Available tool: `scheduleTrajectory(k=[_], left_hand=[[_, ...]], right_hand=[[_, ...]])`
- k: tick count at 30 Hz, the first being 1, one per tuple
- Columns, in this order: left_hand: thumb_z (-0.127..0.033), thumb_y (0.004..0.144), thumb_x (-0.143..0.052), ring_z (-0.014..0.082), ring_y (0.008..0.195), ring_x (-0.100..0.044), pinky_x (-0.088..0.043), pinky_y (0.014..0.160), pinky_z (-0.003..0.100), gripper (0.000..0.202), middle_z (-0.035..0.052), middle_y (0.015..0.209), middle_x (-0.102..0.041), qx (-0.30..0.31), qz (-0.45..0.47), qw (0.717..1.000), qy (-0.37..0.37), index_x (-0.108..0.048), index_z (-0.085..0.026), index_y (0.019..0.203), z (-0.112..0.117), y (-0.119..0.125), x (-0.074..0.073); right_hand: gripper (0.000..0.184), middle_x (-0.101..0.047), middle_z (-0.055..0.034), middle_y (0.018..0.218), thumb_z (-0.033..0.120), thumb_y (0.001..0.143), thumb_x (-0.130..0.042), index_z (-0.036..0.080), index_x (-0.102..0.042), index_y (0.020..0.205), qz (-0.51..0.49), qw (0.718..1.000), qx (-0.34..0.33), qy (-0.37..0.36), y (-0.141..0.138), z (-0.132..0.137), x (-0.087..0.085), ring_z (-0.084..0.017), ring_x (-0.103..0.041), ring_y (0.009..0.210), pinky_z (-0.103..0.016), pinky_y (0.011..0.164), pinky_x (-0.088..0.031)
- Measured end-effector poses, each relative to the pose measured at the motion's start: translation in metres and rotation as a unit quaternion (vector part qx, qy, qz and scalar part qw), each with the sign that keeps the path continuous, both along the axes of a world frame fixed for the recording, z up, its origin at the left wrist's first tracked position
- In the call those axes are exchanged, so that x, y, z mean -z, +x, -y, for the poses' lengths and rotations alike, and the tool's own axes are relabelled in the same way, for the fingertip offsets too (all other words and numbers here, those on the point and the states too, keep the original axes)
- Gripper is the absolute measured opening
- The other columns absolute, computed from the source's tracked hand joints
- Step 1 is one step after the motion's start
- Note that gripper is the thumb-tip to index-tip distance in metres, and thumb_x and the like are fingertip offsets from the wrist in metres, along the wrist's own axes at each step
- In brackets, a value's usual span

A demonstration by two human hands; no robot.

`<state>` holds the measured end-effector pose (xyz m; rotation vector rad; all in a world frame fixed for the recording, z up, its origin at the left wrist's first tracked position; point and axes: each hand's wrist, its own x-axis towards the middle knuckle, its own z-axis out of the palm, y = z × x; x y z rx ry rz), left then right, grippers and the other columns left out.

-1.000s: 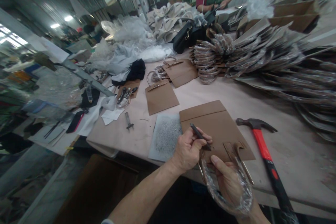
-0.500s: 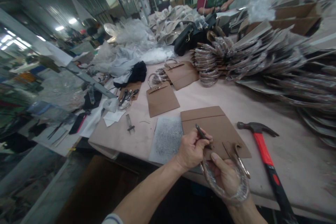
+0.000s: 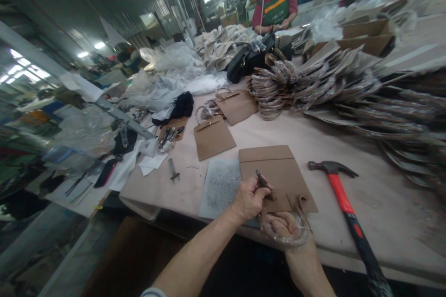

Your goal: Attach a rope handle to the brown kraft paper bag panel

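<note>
My left hand (image 3: 249, 198) is closed around a thin dark tool (image 3: 264, 184), its tip resting on the near edge of a flat brown panel (image 3: 277, 175) on the table. My right hand (image 3: 289, 229) is closed on a plastic-wrapped curved handle (image 3: 283, 237) that joins the panel's near edge by brown tabs (image 3: 300, 203). Both hands sit at the table's front edge, almost touching.
A red-handled hammer (image 3: 343, 202) lies right of the panel, a grey foam pad (image 3: 221, 184) left of it. Two more brown panels with handles (image 3: 213, 134) lie further back, and stacks of wrapped handles (image 3: 278, 86) beyond. A person in a green apron (image 3: 275, 4) works at the far end.
The wrapped handle and my right hand have drawn in closer under the panel's edge, my fingers curling tighter. The view has tilted up a little. My left hand keeps the tool on the panel.
</note>
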<state>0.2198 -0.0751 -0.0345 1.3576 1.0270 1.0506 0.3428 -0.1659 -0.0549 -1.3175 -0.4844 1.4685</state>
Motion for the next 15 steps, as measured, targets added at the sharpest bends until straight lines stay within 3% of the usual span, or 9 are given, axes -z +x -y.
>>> scheduleTrajectory(k=[5, 8, 12, 15], left_hand=[[-0.018, 0.084, -0.060, 0.0189, 0.079, -0.074, -0.061, 0.077, 0.031, 0.013, 0.0077, 0.088, -0.077, 0.003, -0.046, 0.998, 0.048, -0.060, -0.016, 0.097, 0.004, 0.000, 0.001], [-0.016, 0.086, -0.057, 0.0180, 0.081, -0.074, -0.061, 0.078, 0.030, 0.013, 0.0073, 0.091, -0.077, 0.010, -0.075, 0.993, 0.086, -0.060, -0.017, 0.099, 0.006, -0.001, 0.006], [-0.016, 0.087, -0.057, 0.0174, 0.080, -0.073, -0.061, 0.077, 0.029, 0.013, 0.0064, 0.091, -0.076, 0.018, -0.117, 0.974, 0.193, -0.059, -0.017, 0.099, 0.007, -0.003, 0.017], [-0.016, 0.088, -0.056, 0.0167, 0.081, -0.074, -0.061, 0.077, 0.028, 0.013, 0.0061, 0.091, -0.075, 0.011, -0.137, 0.960, 0.244, -0.058, -0.017, 0.101, 0.007, -0.003, 0.023]], right_hand=[[0.048, -0.074, -0.0097, 0.075, 0.048, 0.048, -0.085, 0.019, -0.071, 0.084, 0.020, 0.997, -0.002, -0.074, -0.001, 0.011, -0.004, -0.028, -0.070, 0.064, -0.037, 0.054, -0.057], [0.050, -0.073, -0.0100, 0.069, 0.054, 0.051, -0.079, 0.017, -0.071, 0.083, 0.038, 0.991, -0.086, -0.100, 0.009, 0.025, -0.009, -0.025, -0.069, 0.060, -0.032, 0.052, -0.054], [0.044, -0.071, -0.0059, 0.068, 0.056, 0.068, -0.064, 0.018, -0.069, 0.088, 0.142, 0.966, -0.200, -0.086, 0.051, 0.047, -0.001, -0.018, -0.063, 0.054, -0.026, 0.047, -0.045], [0.049, -0.072, -0.0075, 0.074, 0.059, 0.071, -0.056, 0.020, -0.066, 0.099, 0.272, 0.943, -0.173, -0.081, 0.098, 0.052, 0.007, -0.025, -0.068, 0.062, -0.036, 0.056, -0.053]])
